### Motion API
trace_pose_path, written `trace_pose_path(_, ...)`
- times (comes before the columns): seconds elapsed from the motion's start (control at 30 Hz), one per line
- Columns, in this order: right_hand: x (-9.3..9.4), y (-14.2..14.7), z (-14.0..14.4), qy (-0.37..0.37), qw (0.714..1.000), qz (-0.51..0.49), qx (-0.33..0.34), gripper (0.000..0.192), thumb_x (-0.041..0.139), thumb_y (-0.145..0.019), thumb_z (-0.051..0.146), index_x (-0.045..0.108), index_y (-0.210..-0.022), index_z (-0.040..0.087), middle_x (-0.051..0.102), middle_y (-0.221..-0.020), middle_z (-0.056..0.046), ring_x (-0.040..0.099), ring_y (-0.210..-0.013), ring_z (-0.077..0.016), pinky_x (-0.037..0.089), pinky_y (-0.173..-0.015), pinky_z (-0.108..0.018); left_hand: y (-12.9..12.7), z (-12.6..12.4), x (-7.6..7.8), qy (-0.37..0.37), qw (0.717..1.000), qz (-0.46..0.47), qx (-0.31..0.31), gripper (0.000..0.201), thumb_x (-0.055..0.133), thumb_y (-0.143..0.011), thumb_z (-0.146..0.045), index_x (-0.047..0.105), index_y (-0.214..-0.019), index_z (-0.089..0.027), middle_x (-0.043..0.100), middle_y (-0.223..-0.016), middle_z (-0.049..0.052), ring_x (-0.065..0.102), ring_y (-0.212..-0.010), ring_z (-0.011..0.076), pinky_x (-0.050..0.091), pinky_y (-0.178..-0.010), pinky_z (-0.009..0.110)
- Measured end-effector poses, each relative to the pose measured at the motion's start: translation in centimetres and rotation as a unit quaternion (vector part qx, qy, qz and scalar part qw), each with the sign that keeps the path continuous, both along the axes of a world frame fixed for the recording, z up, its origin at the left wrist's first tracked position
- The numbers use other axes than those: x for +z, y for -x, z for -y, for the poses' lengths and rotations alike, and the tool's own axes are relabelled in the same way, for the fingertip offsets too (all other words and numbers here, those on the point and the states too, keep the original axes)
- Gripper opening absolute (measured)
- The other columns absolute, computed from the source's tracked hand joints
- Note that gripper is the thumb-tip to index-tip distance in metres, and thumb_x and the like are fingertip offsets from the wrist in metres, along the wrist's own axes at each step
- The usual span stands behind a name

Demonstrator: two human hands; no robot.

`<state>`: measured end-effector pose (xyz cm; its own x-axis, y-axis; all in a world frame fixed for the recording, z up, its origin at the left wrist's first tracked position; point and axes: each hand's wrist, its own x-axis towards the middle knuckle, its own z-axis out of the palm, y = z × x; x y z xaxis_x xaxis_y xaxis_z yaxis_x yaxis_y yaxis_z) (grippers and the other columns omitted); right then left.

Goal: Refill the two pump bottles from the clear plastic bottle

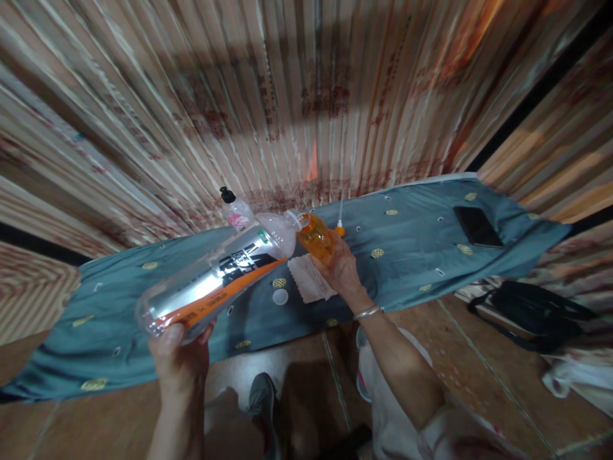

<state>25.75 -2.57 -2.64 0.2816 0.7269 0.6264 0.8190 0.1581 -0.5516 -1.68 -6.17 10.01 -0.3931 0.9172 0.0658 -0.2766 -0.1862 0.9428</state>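
My left hand point(182, 358) is wrapped round the lower end of a large clear plastic bottle point(220, 275) with a silver, black and orange label. The bottle lies tilted, its neck pointing right. My right hand point(340, 268) grips a small amber bottle point(316, 237), whose mouth meets the large bottle's mouth. Whether liquid is flowing between them I cannot tell. An orange pump top point(340, 229) with a thin tube stands just behind my right hand. Below the bottles lie a round white cap point(280, 296) and a pale cloth or paper point(311, 278).
A clear pump bottle with a black top point(235, 211) stands at the back of the cloth-covered table point(407, 255). At the right lies a dark phone point(477, 226). A black bag point(531, 313) rests beyond the table's right front, and a patterned curtain point(287, 96) hangs behind.
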Motion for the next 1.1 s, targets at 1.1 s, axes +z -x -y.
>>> trace_pose_path(1.1, -0.32, -0.19, -0.09, -0.005, 1.000, 0.011, 0.002, 0.072, 0.068, -0.090, 0.038, 0.033, -0.149, 0.015, 0.067, -0.132, -0.019, 0.065, -0.125, -0.0331, 0.057, -0.104, -0.056, 0.21, -0.04, -0.44, 0.007, 1.000, 0.025, 0.011, 0.046, 0.084, -0.038, -0.036, 0.066, -0.077, -0.018, 0.063, -0.067, -0.004, 0.058, -0.050, 0.0133, 0.037, -0.035, 0.019)
